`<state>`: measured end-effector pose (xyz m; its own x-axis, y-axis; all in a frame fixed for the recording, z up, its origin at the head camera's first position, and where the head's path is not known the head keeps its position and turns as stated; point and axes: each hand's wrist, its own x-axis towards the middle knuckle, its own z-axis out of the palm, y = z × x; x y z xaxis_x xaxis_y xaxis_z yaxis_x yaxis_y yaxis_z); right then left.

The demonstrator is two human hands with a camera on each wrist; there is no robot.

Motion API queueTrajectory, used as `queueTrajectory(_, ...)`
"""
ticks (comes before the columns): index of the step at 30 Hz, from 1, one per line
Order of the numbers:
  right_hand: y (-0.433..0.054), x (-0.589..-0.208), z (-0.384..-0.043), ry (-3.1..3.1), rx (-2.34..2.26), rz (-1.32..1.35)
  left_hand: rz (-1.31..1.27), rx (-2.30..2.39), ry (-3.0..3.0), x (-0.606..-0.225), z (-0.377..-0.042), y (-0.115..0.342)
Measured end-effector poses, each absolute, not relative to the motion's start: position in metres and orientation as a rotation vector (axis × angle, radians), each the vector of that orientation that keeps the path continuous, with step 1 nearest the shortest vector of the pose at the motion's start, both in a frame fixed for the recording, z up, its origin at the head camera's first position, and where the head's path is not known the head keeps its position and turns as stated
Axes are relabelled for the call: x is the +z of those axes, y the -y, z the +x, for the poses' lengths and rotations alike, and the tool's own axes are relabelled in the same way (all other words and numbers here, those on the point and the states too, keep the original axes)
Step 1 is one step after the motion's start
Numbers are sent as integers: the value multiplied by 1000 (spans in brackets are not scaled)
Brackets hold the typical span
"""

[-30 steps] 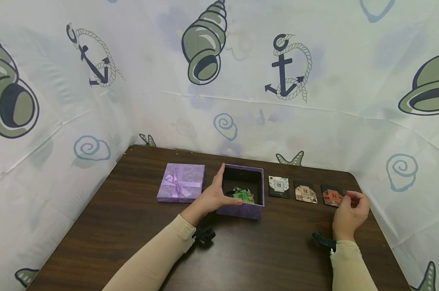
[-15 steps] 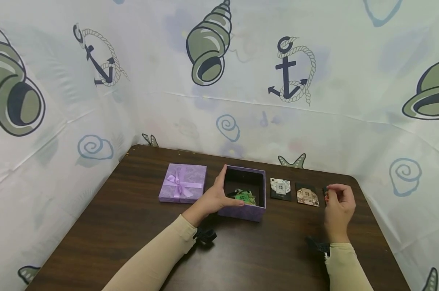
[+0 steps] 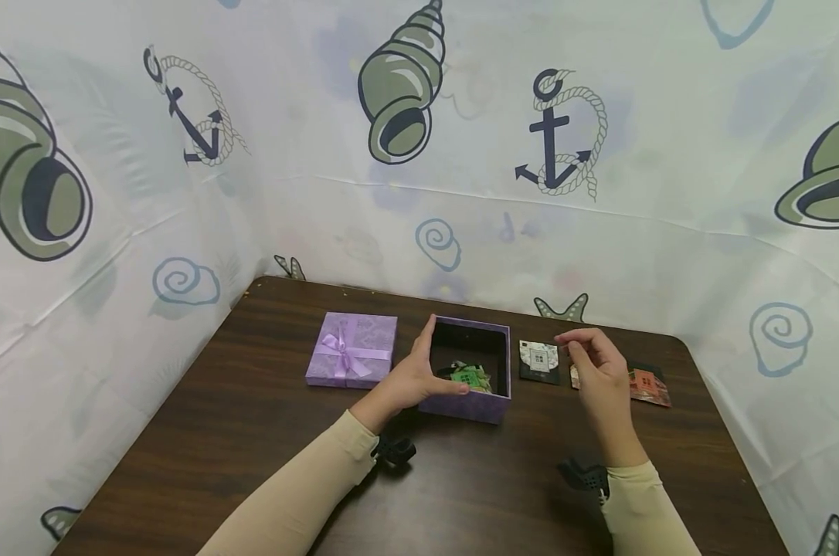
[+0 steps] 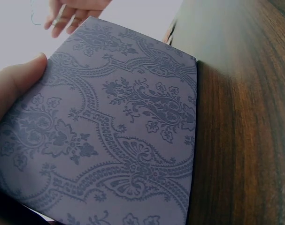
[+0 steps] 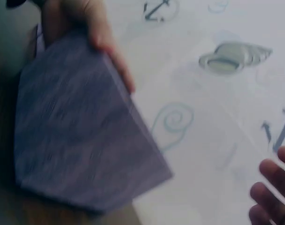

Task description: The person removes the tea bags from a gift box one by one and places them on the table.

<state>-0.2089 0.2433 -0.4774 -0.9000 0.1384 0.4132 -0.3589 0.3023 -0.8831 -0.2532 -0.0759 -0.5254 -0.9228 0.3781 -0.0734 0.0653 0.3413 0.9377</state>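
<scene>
An uncovered purple patterned box (image 3: 464, 407) with a black inside stands on the table. My left hand (image 3: 411, 380) holds it, thumb on the front rim and fingers at the left side. Small green flat packets (image 3: 470, 376) lie at its bottom. My right hand (image 3: 599, 371) hovers over the row of packets right of the box, fingers bent, with nothing seen in them; in the right wrist view its fingertips (image 5: 269, 194) look loose. A white-and-black packet (image 3: 539, 361) and an orange-red packet (image 3: 649, 386) lie on either side. The tan packet (image 3: 575, 377) between is mostly hidden.
A purple lid (image 3: 353, 351) with a ribbon bow lies left of the box. The dark wooden table (image 3: 475, 486) ends at a patterned cloth (image 3: 489, 232) behind and at both sides.
My right hand has moved left from the orange-red packet, uncovering it and covering most of the tan one. My left hand has stayed on the box. The head view has shifted slightly.
</scene>
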Motion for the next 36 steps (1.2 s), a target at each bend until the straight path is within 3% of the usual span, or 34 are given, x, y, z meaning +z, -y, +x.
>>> queueTrajectory(19,-181,-459,-229,2378,1858,503,405,1634,-2325,-524,-254,74)
queueTrajectory(36,-145,-456,-283,2633,2224,444,400,1663,-2278,-524,-254,75)
